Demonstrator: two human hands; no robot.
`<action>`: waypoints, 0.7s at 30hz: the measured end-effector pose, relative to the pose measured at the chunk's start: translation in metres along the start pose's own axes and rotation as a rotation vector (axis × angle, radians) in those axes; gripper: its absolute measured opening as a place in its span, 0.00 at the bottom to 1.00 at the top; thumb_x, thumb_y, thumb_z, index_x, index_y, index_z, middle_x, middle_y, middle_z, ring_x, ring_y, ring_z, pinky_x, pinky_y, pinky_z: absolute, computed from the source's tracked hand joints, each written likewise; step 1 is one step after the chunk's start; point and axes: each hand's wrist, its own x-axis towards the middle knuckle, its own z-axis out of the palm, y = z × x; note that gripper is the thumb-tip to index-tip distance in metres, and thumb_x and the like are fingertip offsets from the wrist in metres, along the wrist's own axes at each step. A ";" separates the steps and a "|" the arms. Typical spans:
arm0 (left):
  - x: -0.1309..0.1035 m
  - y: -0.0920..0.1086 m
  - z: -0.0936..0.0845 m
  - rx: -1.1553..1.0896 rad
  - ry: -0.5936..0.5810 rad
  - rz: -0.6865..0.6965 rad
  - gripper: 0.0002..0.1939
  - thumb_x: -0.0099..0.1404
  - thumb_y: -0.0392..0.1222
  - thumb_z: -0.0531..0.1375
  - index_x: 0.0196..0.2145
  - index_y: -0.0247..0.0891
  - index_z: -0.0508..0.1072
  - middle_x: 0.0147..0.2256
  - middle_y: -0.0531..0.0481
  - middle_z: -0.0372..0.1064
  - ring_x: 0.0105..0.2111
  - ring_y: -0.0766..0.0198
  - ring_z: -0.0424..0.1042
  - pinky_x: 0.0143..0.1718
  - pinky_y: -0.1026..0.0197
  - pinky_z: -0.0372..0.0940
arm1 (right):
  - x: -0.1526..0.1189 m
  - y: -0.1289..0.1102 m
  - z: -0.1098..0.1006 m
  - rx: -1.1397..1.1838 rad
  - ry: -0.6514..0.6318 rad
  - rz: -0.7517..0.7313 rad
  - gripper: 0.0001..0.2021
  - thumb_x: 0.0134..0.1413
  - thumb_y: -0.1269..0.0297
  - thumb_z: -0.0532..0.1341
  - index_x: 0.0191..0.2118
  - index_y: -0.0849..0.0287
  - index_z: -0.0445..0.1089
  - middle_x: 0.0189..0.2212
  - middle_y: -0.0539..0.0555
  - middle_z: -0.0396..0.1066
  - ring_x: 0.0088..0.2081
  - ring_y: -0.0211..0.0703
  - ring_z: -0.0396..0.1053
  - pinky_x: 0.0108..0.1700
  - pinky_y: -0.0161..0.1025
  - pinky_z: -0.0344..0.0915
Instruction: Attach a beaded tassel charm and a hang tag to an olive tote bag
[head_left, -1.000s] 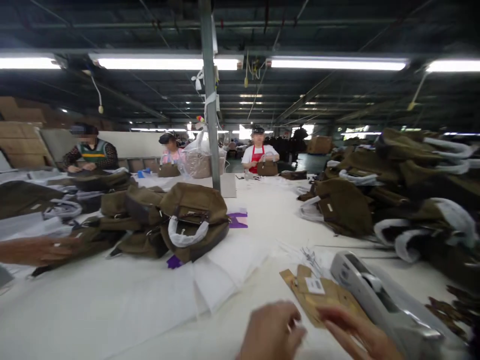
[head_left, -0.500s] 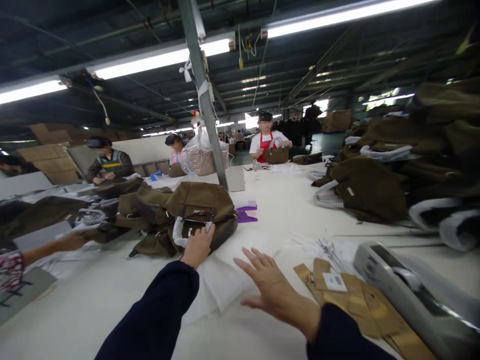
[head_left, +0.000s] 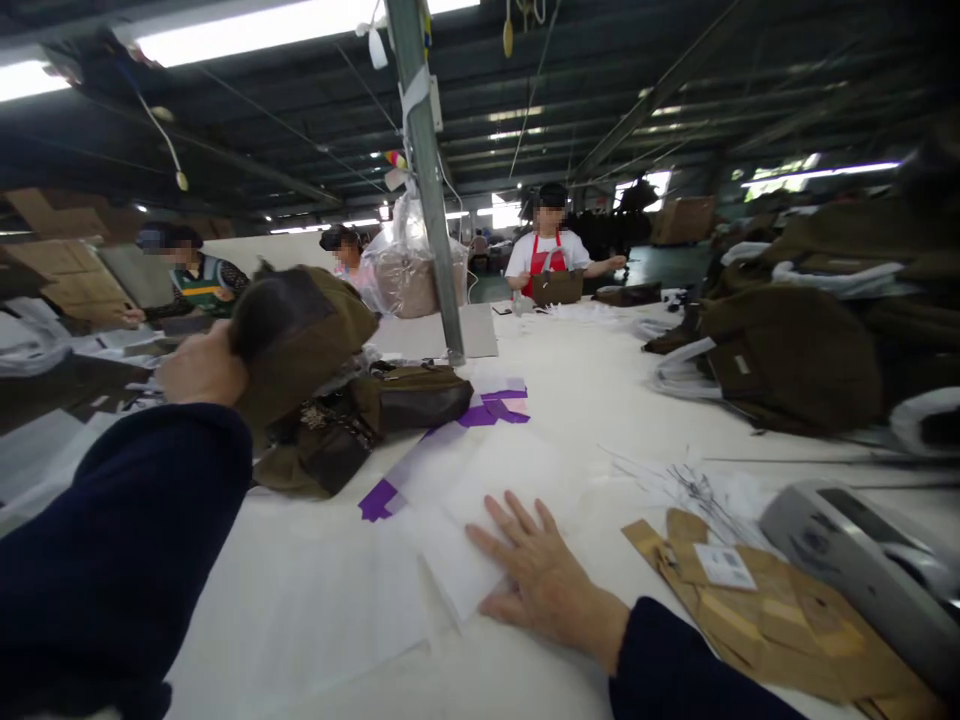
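Note:
My left hand grips a brown bag with a dark panel and holds it raised and tilted at the left. Beneath and behind it lie more brown bags on the white table. My right hand is spread flat, palm down, over thin white sheets, with nothing held in it. Purple tape pieces show beside the sheets, and others lie farther back near the bags.
Brown paper pieces, thin ties and a grey machine lie at the right. Bags are piled behind them. A metal post stands mid-table. Several people are beyond, one in a red apron.
My left hand has moved left, lifting and tilting the bag off the pile and uncovering purple tape. My right hand has come down onto the sheets. The co-worker's arm at the left is gone from view.

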 end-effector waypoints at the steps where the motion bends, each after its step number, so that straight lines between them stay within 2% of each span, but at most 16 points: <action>1: 0.001 -0.011 0.008 0.023 0.001 -0.073 0.25 0.68 0.39 0.48 0.62 0.32 0.57 0.50 0.34 0.66 0.45 0.43 0.70 0.39 0.42 0.68 | 0.001 0.000 0.001 0.002 0.001 -0.002 0.43 0.50 0.40 0.64 0.69 0.39 0.46 0.71 0.57 0.35 0.70 0.68 0.32 0.64 0.73 0.29; 3: -0.013 -0.021 0.037 0.057 -0.032 -0.103 0.24 0.69 0.37 0.44 0.61 0.36 0.59 0.51 0.32 0.66 0.45 0.42 0.71 0.39 0.44 0.68 | 0.000 0.001 0.005 0.011 0.007 -0.014 0.43 0.52 0.39 0.62 0.69 0.38 0.45 0.71 0.56 0.35 0.70 0.67 0.32 0.64 0.73 0.29; 6: -0.055 -0.011 0.099 0.033 -0.180 0.076 0.27 0.71 0.38 0.37 0.61 0.48 0.61 0.50 0.39 0.69 0.41 0.49 0.73 0.39 0.48 0.68 | -0.002 0.003 0.010 0.029 0.028 -0.022 0.41 0.54 0.36 0.58 0.69 0.38 0.43 0.72 0.55 0.32 0.70 0.67 0.30 0.64 0.72 0.26; 7: -0.068 -0.004 0.119 0.016 -0.226 0.114 0.27 0.70 0.37 0.38 0.60 0.50 0.63 0.50 0.41 0.69 0.38 0.51 0.74 0.38 0.50 0.69 | -0.003 0.003 0.011 0.038 0.033 -0.021 0.40 0.55 0.35 0.56 0.70 0.38 0.43 0.72 0.55 0.31 0.70 0.67 0.29 0.64 0.72 0.25; 9: -0.083 0.006 0.150 0.023 -0.233 0.089 0.26 0.69 0.39 0.42 0.61 0.45 0.63 0.50 0.36 0.69 0.39 0.46 0.74 0.37 0.47 0.69 | -0.004 0.003 0.011 0.056 0.038 -0.026 0.41 0.55 0.32 0.53 0.70 0.38 0.42 0.72 0.54 0.30 0.70 0.66 0.29 0.64 0.71 0.24; 11: -0.082 0.010 0.163 0.069 -0.190 0.048 0.25 0.68 0.41 0.45 0.60 0.41 0.65 0.49 0.34 0.69 0.44 0.42 0.72 0.40 0.45 0.68 | -0.004 0.003 0.011 0.060 0.039 -0.032 0.40 0.55 0.32 0.52 0.70 0.38 0.42 0.72 0.54 0.29 0.70 0.66 0.28 0.64 0.70 0.24; 13: -0.075 0.006 0.156 0.086 -0.150 0.031 0.24 0.69 0.39 0.43 0.57 0.40 0.67 0.49 0.36 0.70 0.49 0.43 0.70 0.44 0.45 0.67 | -0.004 0.003 0.011 0.055 0.046 -0.029 0.40 0.55 0.32 0.52 0.70 0.38 0.42 0.72 0.54 0.29 0.70 0.66 0.28 0.64 0.70 0.23; 16: -0.078 0.000 0.120 0.050 -0.087 0.037 0.24 0.70 0.38 0.42 0.61 0.40 0.59 0.58 0.41 0.63 0.58 0.43 0.60 0.50 0.44 0.64 | -0.004 0.003 0.014 0.049 0.067 -0.020 0.40 0.55 0.33 0.54 0.69 0.38 0.43 0.72 0.54 0.30 0.70 0.65 0.29 0.64 0.70 0.24; 19: -0.115 0.017 0.082 -0.130 0.036 0.088 0.29 0.70 0.40 0.44 0.67 0.46 0.44 0.68 0.49 0.48 0.68 0.43 0.39 0.58 0.40 0.57 | -0.004 0.003 0.015 0.044 0.079 -0.019 0.41 0.54 0.33 0.55 0.69 0.37 0.44 0.72 0.53 0.31 0.70 0.64 0.29 0.64 0.70 0.24; 20: -0.132 0.030 0.075 -0.277 0.055 0.140 0.29 0.70 0.41 0.44 0.67 0.46 0.43 0.68 0.51 0.47 0.69 0.47 0.36 0.62 0.42 0.54 | -0.004 0.003 0.015 0.044 0.074 -0.020 0.41 0.54 0.33 0.55 0.69 0.37 0.44 0.72 0.53 0.32 0.70 0.64 0.29 0.64 0.70 0.24; 21: -0.150 0.044 0.072 -0.421 -0.030 0.236 0.28 0.71 0.41 0.43 0.67 0.42 0.45 0.68 0.49 0.47 0.69 0.52 0.39 0.64 0.45 0.50 | -0.004 0.003 0.013 0.044 0.064 -0.023 0.40 0.54 0.33 0.55 0.69 0.38 0.45 0.72 0.53 0.32 0.70 0.64 0.29 0.64 0.71 0.24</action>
